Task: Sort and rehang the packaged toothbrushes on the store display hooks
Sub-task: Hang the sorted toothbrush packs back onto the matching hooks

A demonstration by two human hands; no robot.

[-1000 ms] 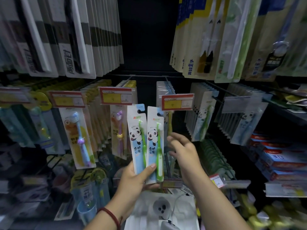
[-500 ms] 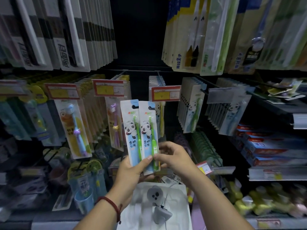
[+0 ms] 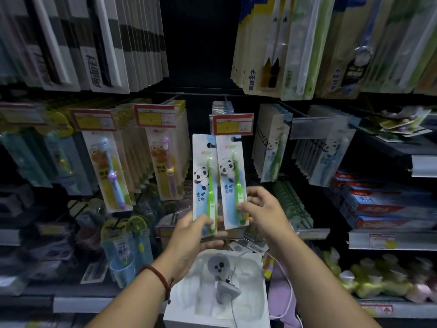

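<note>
Two panda toothbrush packs with green brushes stand upright side by side in front of the display. My left hand point(image 3: 191, 235) grips the bottom of the left pack point(image 3: 203, 183), thumb across its front. My right hand point(image 3: 261, 210) pinches the lower right edge of the right pack point(image 3: 230, 183). The right pack's top sits just under a red and yellow price tag point(image 3: 233, 124) on a hook holding several white packs point(image 3: 222, 106). More panda packs hang on the hooks to the right point(image 3: 272, 147).
Orange and yellow children's toothbrush packs point(image 3: 163, 162) hang on hooks to the left. Long adult toothbrush packs point(image 3: 113, 43) fill the top row. A white box with a grey device point(image 3: 220, 292) lies below my hands. Toothpaste boxes point(image 3: 383, 204) sit on the right shelves.
My right hand came in from the right and took hold of the right pack. The two packs, first overlapped in my left hand, now stand apart, one in each hand.
</note>
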